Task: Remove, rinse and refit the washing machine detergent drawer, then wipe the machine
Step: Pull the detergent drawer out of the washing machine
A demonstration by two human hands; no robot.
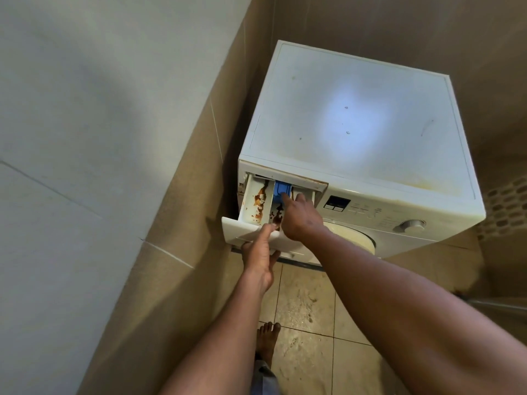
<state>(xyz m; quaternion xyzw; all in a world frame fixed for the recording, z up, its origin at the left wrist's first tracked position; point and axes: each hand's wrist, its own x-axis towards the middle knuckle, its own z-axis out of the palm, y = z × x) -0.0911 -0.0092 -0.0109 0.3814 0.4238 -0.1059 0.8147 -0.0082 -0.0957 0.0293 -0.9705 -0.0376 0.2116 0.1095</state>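
Note:
A white front-loading washing machine [356, 121] stands in a tiled corner. Its detergent drawer [251, 206] is pulled most of the way out at the top left and shows brown rust-like stains in its compartments. A blue insert [281, 187] sits at the back of the middle compartment. My left hand [261, 252] grips the drawer's front panel from below, thumb on its top edge. My right hand [301, 216] reaches into the drawer with its index finger pressed against the blue insert.
A beige tiled wall [182, 195] runs close along the machine's left side. The control panel with display and dial [409, 225] lies right of the drawer. The round door [353, 238] is below. My bare foot [266, 340] stands on the stained floor tiles.

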